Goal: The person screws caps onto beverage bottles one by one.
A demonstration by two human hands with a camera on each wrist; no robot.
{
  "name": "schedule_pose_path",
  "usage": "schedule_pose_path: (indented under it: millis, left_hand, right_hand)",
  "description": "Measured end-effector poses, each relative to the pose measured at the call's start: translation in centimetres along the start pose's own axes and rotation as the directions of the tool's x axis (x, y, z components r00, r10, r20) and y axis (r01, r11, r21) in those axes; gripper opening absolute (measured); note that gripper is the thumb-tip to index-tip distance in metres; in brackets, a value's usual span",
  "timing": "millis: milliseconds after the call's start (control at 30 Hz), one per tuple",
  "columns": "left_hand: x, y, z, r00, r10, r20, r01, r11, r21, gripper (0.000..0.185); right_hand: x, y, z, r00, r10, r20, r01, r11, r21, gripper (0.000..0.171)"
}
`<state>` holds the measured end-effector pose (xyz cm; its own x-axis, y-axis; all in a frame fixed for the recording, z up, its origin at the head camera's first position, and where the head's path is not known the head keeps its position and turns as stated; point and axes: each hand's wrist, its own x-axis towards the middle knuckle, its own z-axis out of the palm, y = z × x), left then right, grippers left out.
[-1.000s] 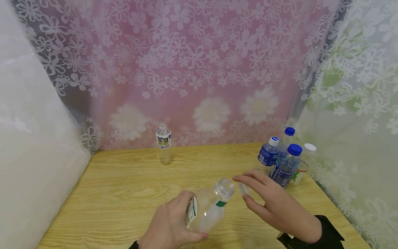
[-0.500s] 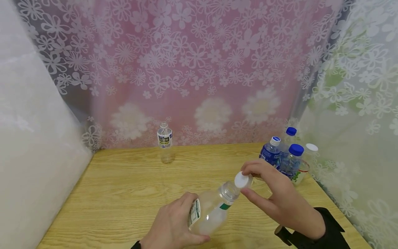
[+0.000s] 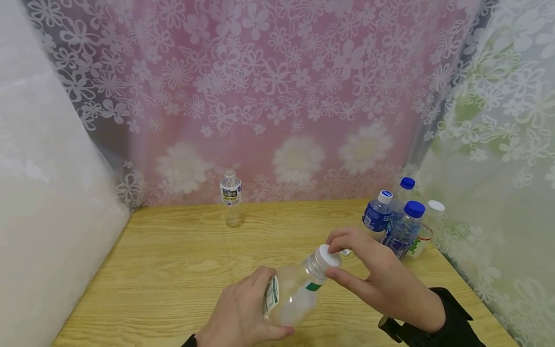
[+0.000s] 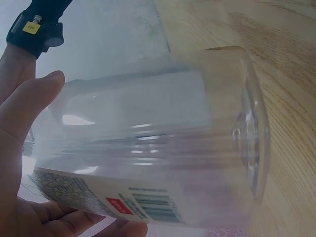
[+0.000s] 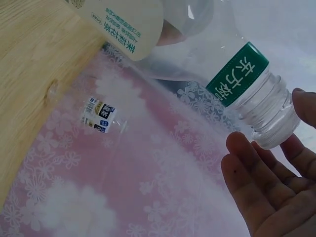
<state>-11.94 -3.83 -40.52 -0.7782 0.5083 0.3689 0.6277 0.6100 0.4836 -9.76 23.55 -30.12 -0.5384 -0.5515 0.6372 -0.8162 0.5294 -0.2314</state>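
Because your left hand (image 3: 243,313) wraps round the body of the clear bottle (image 3: 292,291), you hold it tilted above the near middle of the wooden table (image 3: 173,270), its neck pointing up and to the right, where your other hand can meet it. Your right hand (image 3: 377,279) pinches the white cap (image 3: 328,255) between thumb and fingertips, seated on the bottle's mouth; whether it is threaded on, you cannot tell. To the right, a cluster of capped bottles (image 3: 396,224) stands near your right wrist, close to the table's right edge, so that side is tight. One uncapped bottle (image 3: 231,202) stands alone at the far edge against the flowered curtain (image 3: 277,96), well apart, with open wood to the left.
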Motion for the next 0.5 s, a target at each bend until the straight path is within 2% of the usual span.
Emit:
schedule_pose_path:
  millis: [100, 167, 300, 500]
  left_hand:
    - [0.11, 0.07, 0.00, 1.000, 0.013, -0.001, -0.013, 1.000, 0.005, 0.078]
    - [0.15, 0.09, 0.01, 1.000, 0.020, -0.003, -0.020, 1.000, 0.011, 0.078]
    - [0.18, -0.07, -0.04, 1.000, 0.029, -0.009, -0.028, 0.999, 0.031, 0.079]
    - [0.13, -0.48, -0.22, 0.999, 0.042, -0.017, -0.041, 0.998, 0.047, 0.078]
  right_hand:
    - [-0.04, -0.15, 0.02, 1.000, -0.026, 0.015, 0.026, 1.000, 0.007, 0.047]
    - [-0.19, -0.29, -0.05, 0.999, -0.015, 0.039, 0.015, 1.000, 0.006, 0.052]
    - [-0.43, -0.56, -0.21, 0.996, -0.003, 0.089, 0.001, 1.000, 0.023, 0.056]
    - [-0.38, -0.65, -0.54, 0.989, -0.047, 0.141, 0.036, 0.996, 0.082, 0.059]
